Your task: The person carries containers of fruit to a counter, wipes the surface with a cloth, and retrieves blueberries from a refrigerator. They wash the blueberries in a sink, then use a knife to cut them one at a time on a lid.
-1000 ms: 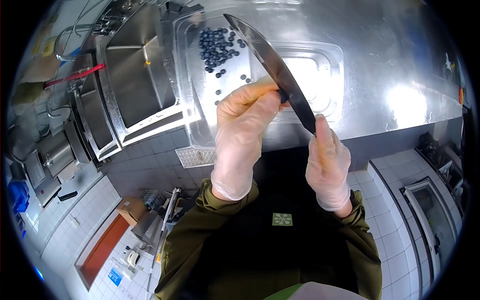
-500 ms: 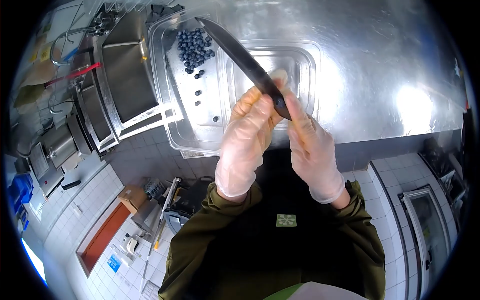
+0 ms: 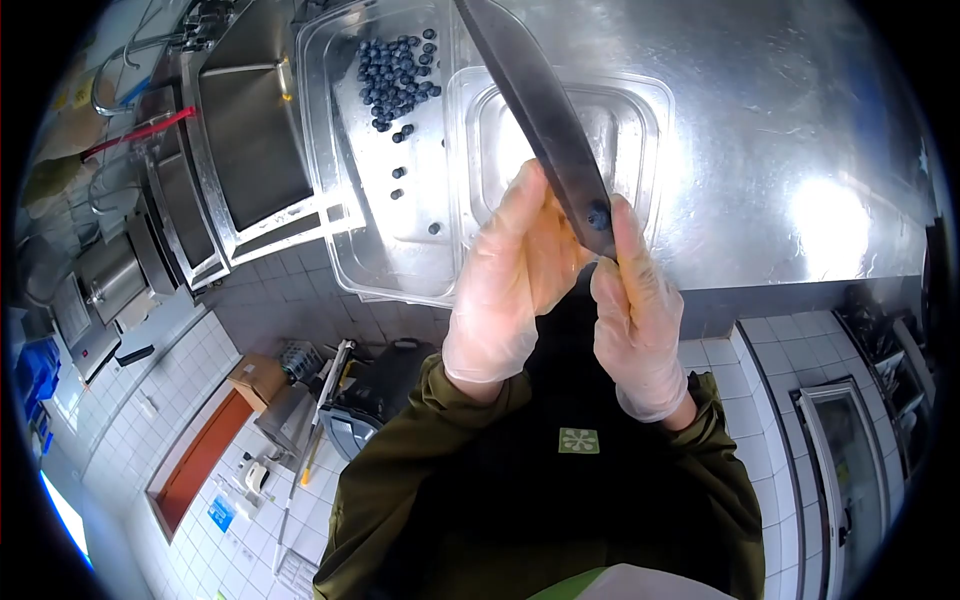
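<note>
A long dark knife (image 3: 545, 105) slants across the view, its tip cut off by the top edge. My right hand (image 3: 637, 320), in a clear glove, is closed on its lower end. A small dark blue round thing, like a blueberry, shows on the knife near my right fingertips. My left hand (image 3: 505, 290), also gloved, is beside the knife with its thumb raised by the blade. The blade covers part of its fingers, so what it may hold is hidden. Blueberries (image 3: 390, 80) lie in a clear tray (image 3: 375, 255), left of an empty-looking clear container (image 3: 650, 150).
The tray and container stand on a steel counter (image 3: 750, 130). Left of them are steel sinks (image 3: 255, 150) and a red-handled tool (image 3: 145, 130). Below the counter's edge, a black bin (image 3: 385, 385) and a cardboard box (image 3: 257, 380) stand over on the left.
The knife has turned steeper and moved right, its tip passing out of view. My hands have drawn slightly apart, and the pale round thing seen between them earlier no longer shows.
</note>
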`<state>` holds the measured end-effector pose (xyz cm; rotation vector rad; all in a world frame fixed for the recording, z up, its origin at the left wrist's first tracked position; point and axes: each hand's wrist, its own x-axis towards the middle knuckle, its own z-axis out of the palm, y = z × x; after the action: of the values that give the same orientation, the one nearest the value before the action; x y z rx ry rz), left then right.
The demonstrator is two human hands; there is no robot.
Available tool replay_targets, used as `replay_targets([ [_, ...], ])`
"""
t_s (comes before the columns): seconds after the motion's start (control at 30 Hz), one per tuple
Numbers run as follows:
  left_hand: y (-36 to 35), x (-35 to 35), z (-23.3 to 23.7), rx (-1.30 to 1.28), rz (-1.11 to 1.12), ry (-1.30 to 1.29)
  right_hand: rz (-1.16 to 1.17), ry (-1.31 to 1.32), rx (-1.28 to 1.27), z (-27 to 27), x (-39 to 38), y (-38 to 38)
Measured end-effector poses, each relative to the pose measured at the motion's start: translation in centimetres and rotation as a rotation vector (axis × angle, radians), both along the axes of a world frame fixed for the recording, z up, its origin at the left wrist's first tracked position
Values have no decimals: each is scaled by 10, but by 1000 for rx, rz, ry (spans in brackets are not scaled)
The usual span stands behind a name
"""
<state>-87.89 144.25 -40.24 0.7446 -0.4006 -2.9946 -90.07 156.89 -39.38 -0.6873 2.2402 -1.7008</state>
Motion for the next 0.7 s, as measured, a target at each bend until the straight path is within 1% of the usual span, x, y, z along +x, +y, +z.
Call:
replay_targets([
  [0.07, -5, 0, -2, 45, -37, 42, 25, -72, -28, 3, 2, 1],
  [0.17, -9, 4, 1, 40, -51, 15, 66, -143, -56, 6, 3, 3],
  [0.27, -20, 2, -8, -23, -101, 210, 81, -166, -27, 9, 6, 6],
  [0.37, -13, 0, 5, -18, -2, 136, 51, -131, 25, 10, 10, 6],
  [0.47, -10, 2, -1, -5, 22, 165, 15, -44, 94, 12, 13, 4],
  [0.57, -5, 6, 7, -135, 27, 28, -5, 75, 177, 12, 16, 3],
  [0.67, -2, 6, 14, -146, 38, 24, 17, 48, 203, 11, 19, 6],
  [0.7, -2, 7, 14, -133, 26, 8, -23, 92, 200, 8, 20, 4],
])
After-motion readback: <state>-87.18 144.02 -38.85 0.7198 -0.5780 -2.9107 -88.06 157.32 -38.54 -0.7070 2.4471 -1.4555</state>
